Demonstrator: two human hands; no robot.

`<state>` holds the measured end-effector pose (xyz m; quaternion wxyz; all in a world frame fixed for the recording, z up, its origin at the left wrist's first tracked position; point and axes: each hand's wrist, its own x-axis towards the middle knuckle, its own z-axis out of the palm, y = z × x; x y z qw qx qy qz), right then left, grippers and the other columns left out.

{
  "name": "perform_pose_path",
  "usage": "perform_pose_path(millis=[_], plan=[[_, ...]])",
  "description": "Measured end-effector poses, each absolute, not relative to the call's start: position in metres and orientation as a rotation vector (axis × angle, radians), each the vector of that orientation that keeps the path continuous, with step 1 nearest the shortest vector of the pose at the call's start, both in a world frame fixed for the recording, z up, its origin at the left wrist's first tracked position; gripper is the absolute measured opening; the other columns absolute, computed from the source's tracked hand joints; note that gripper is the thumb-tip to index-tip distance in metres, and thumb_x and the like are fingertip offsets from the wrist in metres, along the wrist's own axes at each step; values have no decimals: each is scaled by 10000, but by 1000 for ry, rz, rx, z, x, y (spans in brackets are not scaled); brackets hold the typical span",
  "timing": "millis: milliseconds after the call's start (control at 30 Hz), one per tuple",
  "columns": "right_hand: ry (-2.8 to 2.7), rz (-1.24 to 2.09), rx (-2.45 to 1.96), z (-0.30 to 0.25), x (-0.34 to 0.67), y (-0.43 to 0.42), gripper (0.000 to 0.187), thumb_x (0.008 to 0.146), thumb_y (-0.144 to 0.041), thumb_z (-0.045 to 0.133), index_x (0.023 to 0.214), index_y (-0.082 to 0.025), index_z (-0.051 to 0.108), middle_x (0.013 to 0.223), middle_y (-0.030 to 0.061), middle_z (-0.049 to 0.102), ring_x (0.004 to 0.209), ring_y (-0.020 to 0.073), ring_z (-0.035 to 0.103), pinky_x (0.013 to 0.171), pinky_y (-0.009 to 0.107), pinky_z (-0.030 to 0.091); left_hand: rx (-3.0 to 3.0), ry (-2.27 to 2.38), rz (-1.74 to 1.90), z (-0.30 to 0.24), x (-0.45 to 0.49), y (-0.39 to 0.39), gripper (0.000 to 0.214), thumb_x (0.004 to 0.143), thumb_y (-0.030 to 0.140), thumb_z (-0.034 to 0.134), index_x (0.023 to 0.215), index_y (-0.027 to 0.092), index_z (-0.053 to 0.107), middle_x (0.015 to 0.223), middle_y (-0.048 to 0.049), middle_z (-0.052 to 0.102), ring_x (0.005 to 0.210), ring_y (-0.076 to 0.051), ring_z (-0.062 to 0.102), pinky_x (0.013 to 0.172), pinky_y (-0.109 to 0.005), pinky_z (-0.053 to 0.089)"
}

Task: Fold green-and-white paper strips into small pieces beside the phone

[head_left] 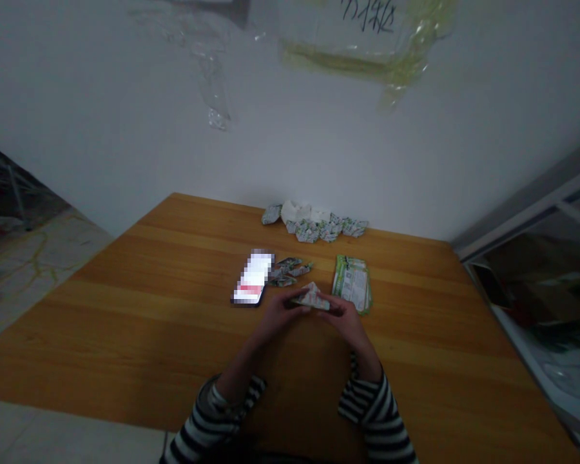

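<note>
A folded piece of printed paper [313,296] with a pointed top is held between my two hands, above the wooden table. My left hand [281,316] pinches its left side, and my right hand [343,316] grips the right side; parts of the fingers are hidden. Just beyond the hands lie several small folded paper pieces [290,270]. Right of them rests a stack of green-and-white printed sheets [352,283]. A phone [252,278] with a lit, blurred screen lies to the left of the folded pieces.
Several crumpled or folded printed papers [314,227] and a white wad [294,211] sit at the table's back edge, against the wall [319,148]. The wooden table [174,309] spans the view. A shelf with a dark phone-like object [489,285] stands on the right.
</note>
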<state>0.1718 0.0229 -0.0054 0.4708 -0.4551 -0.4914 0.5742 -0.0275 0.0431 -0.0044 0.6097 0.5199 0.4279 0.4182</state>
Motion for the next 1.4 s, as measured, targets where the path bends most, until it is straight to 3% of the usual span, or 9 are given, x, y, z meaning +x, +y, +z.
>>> perform_pose_path(millis=[100, 300, 600, 733, 900, 1033, 1167, 1400], plan=[[-1216, 1336, -1159, -6, 175, 25, 454, 671, -316, 792, 1106, -202, 725, 1105, 65, 735, 963, 252, 697, 912, 432, 528, 1163, 1004, 932, -4, -27, 41, 674, 671, 345, 805, 1286, 158, 605, 1222, -103, 682, 1083, -309, 654, 986, -467, 485], [-1279, 1275, -1177, -5, 177, 25, 414, 723, -355, 754, 1108, -204, 728, 1130, 72, 725, 1019, 272, 686, 961, 462, 506, 1215, 1031, 905, -1, -27, 40, 578, 756, 430, 727, 1259, 161, 633, 1241, -90, 668, 1130, -336, 628, 997, -482, 478], [-1264, 1201, -1175, -10, 173, 24, 346, 769, -396, 719, 1055, -203, 747, 1064, 80, 749, 943, 257, 707, 872, 419, 552, 1243, 1042, 982, 3, -24, 41, 444, 790, 426, 689, 1156, 173, 704, 1209, -83, 683, 1163, -308, 617, 1062, -464, 428], [-1285, 1180, -1192, -15, 171, 25, 307, 754, -393, 733, 990, -198, 763, 1008, 88, 762, 896, 248, 713, 837, 403, 564, 1291, 1086, 1016, -2, -25, 43, 354, 804, 381, 671, 1068, 157, 746, 1124, -100, 722, 1069, -307, 669, 998, -455, 482], [-1381, 1172, -1132, -14, 171, 25, 447, 695, -353, 788, 1114, -213, 720, 1124, 93, 726, 1008, 269, 680, 916, 433, 522, 1333, 1093, 1011, -9, -26, 44, 257, 744, 312, 721, 930, 148, 785, 984, -109, 764, 949, -304, 708, 910, -428, 528], [-1492, 1070, -1190, -6, 170, 23, 367, 717, -346, 773, 1061, -219, 746, 1068, 96, 739, 966, 267, 681, 869, 409, 530, 1310, 1117, 1033, -15, -25, 45, 243, 737, 309, 715, 909, 153, 786, 953, -96, 772, 908, -286, 717, 881, -412, 539], [-1537, 1094, -1192, -3, 165, 20, 495, 661, -330, 815, 1136, -235, 716, 1091, 86, 731, 940, 257, 684, 817, 372, 545, 1249, 1186, 1074, -16, -25, 45, 257, 753, 344, 697, 919, 168, 783, 937, -74, 777, 891, -273, 720, 846, -403, 554], [-1246, 988, -1338, -19, 152, 24, 221, 751, -366, 713, 864, -192, 789, 827, 72, 770, 719, 213, 675, 675, 325, 529, 1197, 1152, 1098, -10, -21, 43, 321, 716, 350, 739, 978, 166, 767, 987, -85, 769, 891, -255, 712, 805, -355, 558]])
